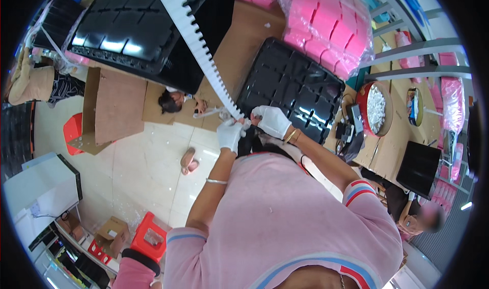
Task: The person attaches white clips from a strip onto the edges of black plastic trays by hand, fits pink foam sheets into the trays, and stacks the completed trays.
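A long white strip with a toothed edge runs from the top of the view down to my hands. My left hand, in a white glove with bare fingertips, pinches the strip's lower end. Close beside it is my right hand, gloved the same way, its fingers closed; what they hold, if anything, is too small to make out. Just beyond my right hand lies a black tray with slotted compartments. White scraps lie near my left fingertips.
Stacked black trays stand at the far left, pink trays in clear plastic at the far right. A red bowl of small white pieces sits to the right, near a dark monitor. A co-worker is opposite; a red stool stands behind left.
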Action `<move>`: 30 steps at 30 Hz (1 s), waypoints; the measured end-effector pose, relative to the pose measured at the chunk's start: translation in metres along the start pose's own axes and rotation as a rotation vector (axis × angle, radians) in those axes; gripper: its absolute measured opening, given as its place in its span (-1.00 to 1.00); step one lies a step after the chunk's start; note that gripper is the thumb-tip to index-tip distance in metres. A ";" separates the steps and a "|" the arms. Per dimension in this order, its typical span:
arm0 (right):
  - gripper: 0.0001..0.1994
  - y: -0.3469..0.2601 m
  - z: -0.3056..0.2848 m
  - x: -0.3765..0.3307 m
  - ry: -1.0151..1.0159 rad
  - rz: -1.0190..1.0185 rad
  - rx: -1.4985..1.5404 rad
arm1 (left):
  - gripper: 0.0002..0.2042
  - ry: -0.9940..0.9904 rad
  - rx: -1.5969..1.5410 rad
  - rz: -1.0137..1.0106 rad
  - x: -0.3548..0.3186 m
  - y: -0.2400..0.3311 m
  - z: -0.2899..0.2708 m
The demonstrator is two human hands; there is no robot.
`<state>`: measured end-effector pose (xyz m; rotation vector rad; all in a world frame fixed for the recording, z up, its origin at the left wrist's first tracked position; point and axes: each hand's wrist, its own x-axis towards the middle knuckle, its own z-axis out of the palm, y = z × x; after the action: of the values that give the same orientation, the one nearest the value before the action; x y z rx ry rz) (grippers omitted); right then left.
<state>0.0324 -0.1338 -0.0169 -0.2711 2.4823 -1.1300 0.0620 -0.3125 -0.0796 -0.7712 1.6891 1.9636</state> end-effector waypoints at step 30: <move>-0.86 0.015 0.005 0.030 0.056 -0.063 -0.250 | -0.83 0.118 0.094 0.050 -0.011 -0.008 -0.025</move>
<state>0.0071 -0.1374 -0.0390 -0.3956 2.6825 -0.8602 0.0786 -0.3355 -0.0807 -0.8328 1.8722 1.8892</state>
